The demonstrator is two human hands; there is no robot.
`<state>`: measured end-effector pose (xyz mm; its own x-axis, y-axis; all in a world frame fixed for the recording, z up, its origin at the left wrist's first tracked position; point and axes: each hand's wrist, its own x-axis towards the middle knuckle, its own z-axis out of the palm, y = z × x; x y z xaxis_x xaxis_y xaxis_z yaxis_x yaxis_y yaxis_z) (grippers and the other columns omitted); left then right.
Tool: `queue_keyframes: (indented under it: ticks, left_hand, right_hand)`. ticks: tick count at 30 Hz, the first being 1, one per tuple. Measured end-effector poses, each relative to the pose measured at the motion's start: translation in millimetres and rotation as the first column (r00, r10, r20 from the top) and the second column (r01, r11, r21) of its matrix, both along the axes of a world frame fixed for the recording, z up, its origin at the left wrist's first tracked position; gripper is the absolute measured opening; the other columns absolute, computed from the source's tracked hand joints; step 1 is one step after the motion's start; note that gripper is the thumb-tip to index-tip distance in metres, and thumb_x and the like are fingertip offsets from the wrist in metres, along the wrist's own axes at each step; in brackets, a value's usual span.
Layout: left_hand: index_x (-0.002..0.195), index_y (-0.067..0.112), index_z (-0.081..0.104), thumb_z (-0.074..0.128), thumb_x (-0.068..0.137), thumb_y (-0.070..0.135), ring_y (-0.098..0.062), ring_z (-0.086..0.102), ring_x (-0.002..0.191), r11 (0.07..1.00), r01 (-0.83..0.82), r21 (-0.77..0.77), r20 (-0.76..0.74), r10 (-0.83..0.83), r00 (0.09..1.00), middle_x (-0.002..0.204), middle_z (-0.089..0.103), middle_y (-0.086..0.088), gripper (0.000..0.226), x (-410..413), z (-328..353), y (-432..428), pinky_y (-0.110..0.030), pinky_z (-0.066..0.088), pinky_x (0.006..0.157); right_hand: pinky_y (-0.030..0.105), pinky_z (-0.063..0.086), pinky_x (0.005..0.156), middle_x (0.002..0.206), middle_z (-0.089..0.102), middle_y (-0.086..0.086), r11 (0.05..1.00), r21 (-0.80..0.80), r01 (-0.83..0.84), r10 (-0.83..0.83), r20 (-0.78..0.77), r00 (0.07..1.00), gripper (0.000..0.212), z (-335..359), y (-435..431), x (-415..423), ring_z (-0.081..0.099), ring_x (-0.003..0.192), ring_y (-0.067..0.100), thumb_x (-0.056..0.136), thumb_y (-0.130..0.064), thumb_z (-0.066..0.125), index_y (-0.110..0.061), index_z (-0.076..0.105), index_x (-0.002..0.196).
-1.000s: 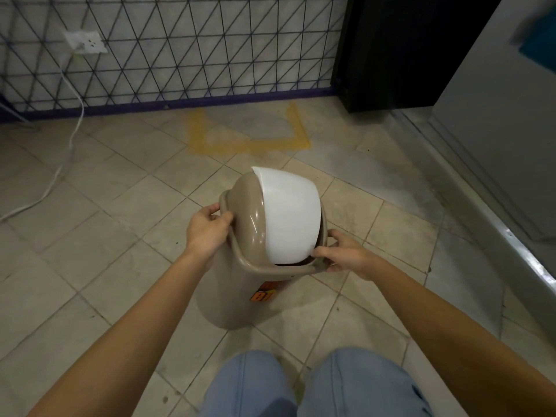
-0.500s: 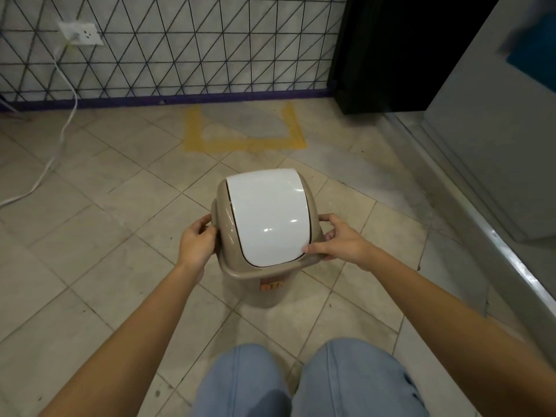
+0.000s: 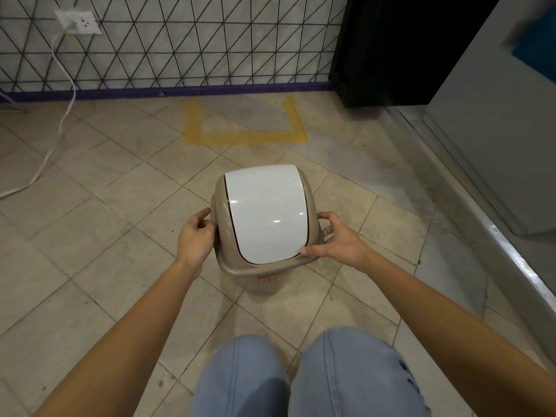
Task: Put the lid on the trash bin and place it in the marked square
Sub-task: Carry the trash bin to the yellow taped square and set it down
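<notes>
The bin (image 3: 264, 278) stands on the tiled floor (image 3: 99, 224) just ahead of the person's knees (image 3: 301, 374), with the lid (image 3: 266, 215) seated on its top; the lid's white flap faces up inside a beige frame. Both bare arms reach forward and slightly inward from the lower corners of the view, forearms nearly straight, wrists level with the lid's rim. The left hand (image 3: 195, 236) is at the lid's left edge, back of the hand up, its fingers curled against the beige frame with the thumb on top; the fingertips touch the rim, but whether they clamp it or only press cannot be told. The right hand (image 3: 337, 239) is at the right edge, fingers bent and spread, the thumb stretched along the near right corner of the lid with its tip touching the flap's edge; the other fingers arch over the rim, loosely half open, with a small gap showing under them. The bin sits well short of the square (image 3: 245, 127), a yellow outline on the floor against the wall (image 3: 195, 40), which holds nothing. A white cable (image 3: 64, 94) hangs from a socket (image 3: 78, 23) at upper left and runs across the floor.
</notes>
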<state>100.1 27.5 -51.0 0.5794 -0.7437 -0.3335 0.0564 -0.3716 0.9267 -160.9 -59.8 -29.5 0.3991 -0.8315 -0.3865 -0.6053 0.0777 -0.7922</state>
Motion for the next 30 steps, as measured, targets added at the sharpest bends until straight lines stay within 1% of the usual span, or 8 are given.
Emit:
queue_keyframes:
  ticks: [3, 6, 10, 13, 17, 22, 25, 30]
  left_hand:
    - [0.137, 0.017, 0.044, 0.048, 0.089, 0.017, -0.015, 0.057, 0.096, 1.000, 0.006, -0.027, 0.116, -0.003, 0.993, 0.106, 0.059, 0.002, 0.048, -2.2, 2.7, 2.9, -0.029, 0.044, 0.082]
    - [0.132, 0.024, 0.050, 0.051, 0.086, 0.019, -0.012, 0.057, 0.100, 0.996, -0.024, -0.083, 0.133, 0.035, 0.990, 0.114, 0.058, 0.006, 0.046, -5.2, 5.7, 6.5, -0.026, 0.042, 0.084]
    - [0.125, 0.030, 0.055, 0.053, 0.085, 0.014, 0.003, 0.058, 0.096, 0.980, -0.013, -0.200, 0.119, 0.037, 0.992, 0.106, 0.062, 0.017, 0.043, -14.5, 10.7, 20.3, -0.012, 0.044, 0.073]
    - [0.128, 0.028, 0.052, 0.056, 0.086, 0.011, 0.007, 0.056, 0.102, 0.965, 0.084, -0.250, 0.201, -0.034, 0.979, 0.118, 0.060, 0.012, 0.046, -21.3, 10.4, 33.6, -0.010, 0.045, 0.082]
    - [0.143, 0.025, 0.033, 0.076, 0.074, 0.022, 0.004, 0.049, 0.111, 0.953, 0.251, -0.170, 0.346, -0.180, 0.921, 0.131, 0.042, 0.010, 0.082, -25.3, 7.3, 46.9, -0.006, 0.037, 0.092]
    - [0.150, 0.027, 0.010, 0.089, 0.053, 0.036, -0.014, 0.034, 0.133, 0.904, 0.425, -0.048, 0.482, -0.352, 0.802, 0.139, 0.028, 0.010, 0.124, -18.7, 1.8, 49.6, -0.032, 0.032, 0.109]
    - [0.149, 0.030, 0.004, 0.089, 0.053, 0.034, -0.013, 0.032, 0.135, 0.899, 0.436, -0.044, 0.483, -0.363, 0.797, 0.134, 0.025, 0.017, 0.128, -16.7, 0.9, 44.4, -0.031, 0.030, 0.110]
    - [0.150, 0.027, 0.005, 0.090, 0.052, 0.030, -0.011, 0.032, 0.133, 0.905, 0.422, -0.048, 0.466, -0.353, 0.811, 0.135, 0.026, 0.014, 0.129, -10.8, 2.3, 36.7, -0.024, 0.028, 0.108]
  right_hand:
    - [0.028, 0.046, 0.087, 0.131, 0.043, 0.002, 0.992, -0.122, -0.027, 0.020, -0.057, 0.998, 0.106, -0.9, 1.1, 2.2, 0.047, 0.112, 0.017, 0.049, -0.044, 0.087, -0.026, 0.029, 0.136]
    - [0.039, 0.031, 0.106, 0.143, 0.027, -0.002, 0.970, -0.240, -0.048, 0.032, -0.069, 0.997, 0.121, -0.2, 4.4, 4.7, 0.028, 0.130, 0.017, 0.042, -0.050, 0.087, -0.032, 0.017, 0.140]
    - [0.029, 0.023, 0.103, 0.141, 0.022, -0.008, 0.924, -0.354, -0.142, 0.118, -0.090, 0.989, 0.127, -2.5, 12.3, 6.7, 0.021, 0.127, 0.008, 0.040, -0.049, 0.088, -0.045, 0.007, 0.137]
    - [0.029, 0.024, 0.107, 0.141, 0.021, -0.006, 0.912, -0.384, -0.141, 0.125, -0.067, 0.990, 0.130, -6.7, 17.3, 8.7, 0.024, 0.130, 0.011, 0.042, -0.042, 0.090, -0.043, 0.004, 0.139]
    - [0.032, 0.026, 0.108, 0.141, 0.021, -0.003, 0.907, -0.402, -0.126, 0.118, -0.043, 0.992, 0.133, -7.0, 17.9, 12.3, 0.023, 0.132, 0.016, 0.041, -0.037, 0.091, -0.037, 0.003, 0.141]
    - [0.036, 0.030, 0.109, 0.141, 0.020, -0.002, 0.904, -0.411, -0.119, 0.111, -0.043, 0.993, 0.133, -6.7, 15.6, 15.0, 0.023, 0.132, 0.016, 0.042, -0.034, 0.092, -0.036, 0.003, 0.141]
    - [0.032, 0.027, 0.107, 0.143, 0.019, -0.001, 0.906, -0.411, -0.102, 0.095, -0.037, 0.995, 0.133, -7.8, 12.0, 19.2, 0.021, 0.132, 0.015, 0.042, -0.034, 0.091, -0.036, 0.003, 0.142]
    - [0.027, 0.024, 0.102, 0.144, 0.017, -0.004, 0.913, -0.399, -0.089, 0.091, -0.013, 0.996, 0.135, -8.0, 6.0, 26.8, 0.019, 0.134, 0.014, 0.041, -0.032, 0.092, -0.039, 0.002, 0.141]
